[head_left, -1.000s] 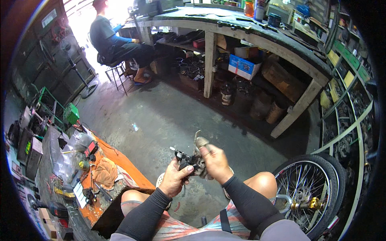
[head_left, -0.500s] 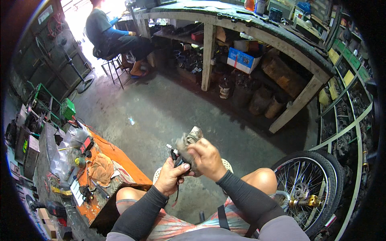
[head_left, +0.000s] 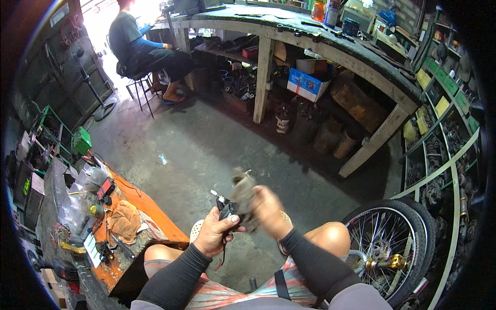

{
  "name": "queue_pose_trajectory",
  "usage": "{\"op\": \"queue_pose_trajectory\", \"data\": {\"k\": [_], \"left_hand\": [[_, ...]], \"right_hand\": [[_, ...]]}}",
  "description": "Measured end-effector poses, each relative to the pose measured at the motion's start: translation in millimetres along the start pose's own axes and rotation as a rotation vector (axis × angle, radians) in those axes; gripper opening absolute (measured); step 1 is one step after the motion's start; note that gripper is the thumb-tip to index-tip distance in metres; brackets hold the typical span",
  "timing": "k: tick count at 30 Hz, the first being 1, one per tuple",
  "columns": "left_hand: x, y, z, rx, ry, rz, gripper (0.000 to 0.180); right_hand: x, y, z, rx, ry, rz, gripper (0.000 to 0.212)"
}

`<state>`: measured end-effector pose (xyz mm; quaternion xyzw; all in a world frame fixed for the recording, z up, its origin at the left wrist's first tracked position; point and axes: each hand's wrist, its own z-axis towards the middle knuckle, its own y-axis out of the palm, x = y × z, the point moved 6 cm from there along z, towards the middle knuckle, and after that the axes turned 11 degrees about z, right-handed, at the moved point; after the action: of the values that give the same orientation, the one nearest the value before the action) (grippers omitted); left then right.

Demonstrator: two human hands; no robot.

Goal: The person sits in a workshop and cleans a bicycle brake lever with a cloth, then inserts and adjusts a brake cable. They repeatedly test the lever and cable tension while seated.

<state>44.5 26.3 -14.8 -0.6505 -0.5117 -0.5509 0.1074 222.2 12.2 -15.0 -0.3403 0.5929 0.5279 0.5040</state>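
I sit above a concrete floor with both forearms in black sleeves. My left hand [head_left: 217, 231] grips a small black metal part [head_left: 227, 208] with a thin cord hanging below it. My right hand [head_left: 268, 211] holds a grey dirty rag [head_left: 243, 187] pressed against that part; the rag is blurred by motion. Both hands meet in front of my knees, above the floor.
A low orange table [head_left: 150, 217] at my left carries tools, a cloth and small bottles. A spoked wheel [head_left: 395, 248] stands at my right. A long workbench [head_left: 330, 41] with boxes and jars beneath runs across the back. A person [head_left: 137, 44] sits on a stool far left.
My hands have stayed together while the rag moved over the black part. The view has tilted slightly, so the hands sit a little lower and more to the right.
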Motion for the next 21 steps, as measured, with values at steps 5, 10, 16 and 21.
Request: {"op": "queue_pose_trajectory", "data": {"k": [5,10,16,21], "left_hand": [[-2,-6,-1,0.072,0.01,0.166,0.054],[-6,10,-7,0.025,-0.001,0.184,0.058],[1,-3,-11,-0.058,-0.065,-0.092,0.046],[-12,4,-9,0.001,-0.075,0.068,0.04]], "right_hand": [[21,20,-7,-0.016,0.172,0.279,0.033],[5,-45,47,0.283,-0.115,-0.007,0.026],[-33,-67,50,0.288,0.045,0.502,0.03],[-1,15,-1,-0.082,0.142,0.183,0.033]]}}
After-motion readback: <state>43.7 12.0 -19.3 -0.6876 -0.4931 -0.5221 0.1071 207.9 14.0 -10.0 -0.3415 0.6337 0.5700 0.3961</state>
